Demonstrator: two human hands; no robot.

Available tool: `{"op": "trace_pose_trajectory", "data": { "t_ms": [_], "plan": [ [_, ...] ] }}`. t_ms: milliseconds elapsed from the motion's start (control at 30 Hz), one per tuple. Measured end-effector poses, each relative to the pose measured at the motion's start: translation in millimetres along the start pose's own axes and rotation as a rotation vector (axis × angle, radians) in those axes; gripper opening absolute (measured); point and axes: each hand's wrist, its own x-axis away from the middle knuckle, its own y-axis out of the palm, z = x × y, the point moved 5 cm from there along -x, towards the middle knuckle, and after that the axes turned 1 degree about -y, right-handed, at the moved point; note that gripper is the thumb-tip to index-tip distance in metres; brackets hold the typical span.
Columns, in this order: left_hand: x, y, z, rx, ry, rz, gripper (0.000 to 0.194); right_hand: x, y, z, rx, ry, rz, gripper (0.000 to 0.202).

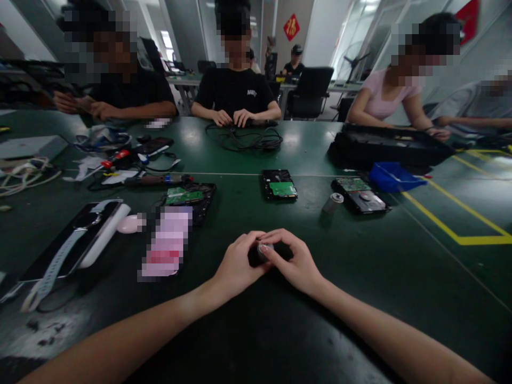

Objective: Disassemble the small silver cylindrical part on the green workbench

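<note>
Near the middle of the dark green table (224,213), my left hand (242,261) and my right hand (294,261) meet around a small grey metal cylinder (264,250). Fingers of both hands curl about it, and my right thumb lies on its top; its lower part is hidden. Beyond my hands lies a hard drive (280,185) with a green circuit board. A metal can (333,203) is to the right of it, beside another hard drive (362,195).
At left lie a pink-screened phone (166,242), a watch (88,220) on a dark tablet, a pink oval object (131,224), tools and an opened drive (206,200). A blue tray (394,177) and black casing (388,149) are at right. Several people sit beyond; one handles black cable (252,140).
</note>
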Motion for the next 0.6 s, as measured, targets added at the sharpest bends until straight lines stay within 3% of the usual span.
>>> {"op": "trace_pose_trajectory", "data": {
  "t_ms": [133, 267, 433, 600],
  "plan": [
    [1, -0.3, -2, -0.025, -0.020, 0.021, 0.039, -9, -12, -6, 0.063, -0.034, 0.056, 0.009],
    [2, -2.2, 1, 0.009, -0.013, 0.027, 0.040, -14, -31, 7, 0.191, -0.027, 0.148, 0.013],
    [4, -4.4, 4, 0.013, 0.002, 0.032, 0.043, -9, -32, 32, 0.386, 0.031, 0.056, 0.016],
    [4, -4.6, 6, -0.006, 0.020, 0.035, 0.040, -7, -27, 34, 0.521, 0.036, -0.010, 0.019]
  ]
}}
